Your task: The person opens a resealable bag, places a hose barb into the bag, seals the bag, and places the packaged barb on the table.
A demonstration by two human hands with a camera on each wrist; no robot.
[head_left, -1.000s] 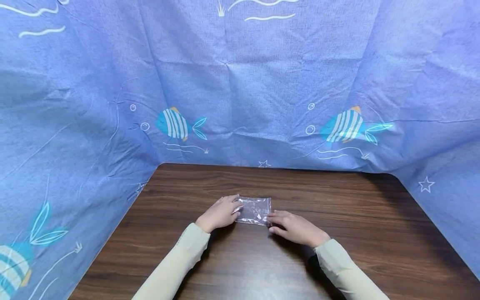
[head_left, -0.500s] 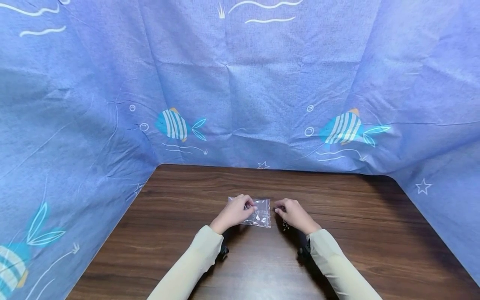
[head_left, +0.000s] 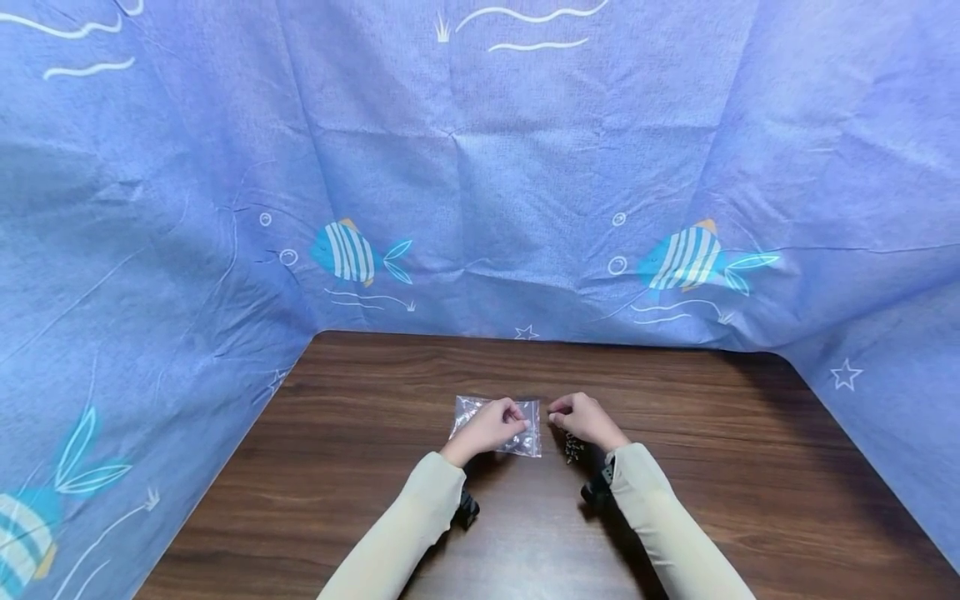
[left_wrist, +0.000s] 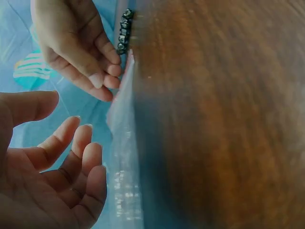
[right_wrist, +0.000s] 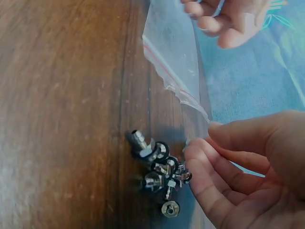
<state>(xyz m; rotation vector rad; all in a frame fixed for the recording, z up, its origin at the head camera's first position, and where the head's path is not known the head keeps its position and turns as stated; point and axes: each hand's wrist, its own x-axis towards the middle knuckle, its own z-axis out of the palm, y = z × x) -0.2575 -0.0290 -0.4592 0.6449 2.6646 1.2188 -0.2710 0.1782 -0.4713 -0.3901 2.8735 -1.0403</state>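
Observation:
A clear zip-lock bag [head_left: 467, 408] lies flat on the table, its zip edge to the right. Above the bag hovers my left hand [head_left: 489, 429], thumb and fingers apart and loosely bent; in the left wrist view nothing sits between them. Just right of the zip edge is my right hand [head_left: 588, 418], fingers loosely curved. In the right wrist view its thumb tip overlaps a corner of the bag, with no visible grip on it. Small silvery metal fittings [right_wrist: 162, 167], some with dark rings, lie in a pile by the right fingertips.
The dark wood-grain table [head_left: 375, 375] has rounded far corners. A blue cloth [head_left: 525, 208] printed with fish hangs behind it and along the sides. Black wrist devices [head_left: 597, 483] sit at both cuffs, close to the tabletop.
My left hand has moved right across the bag from its left edge. The right hand has come off the bag's right edge, and the metal fittings beneath it now show.

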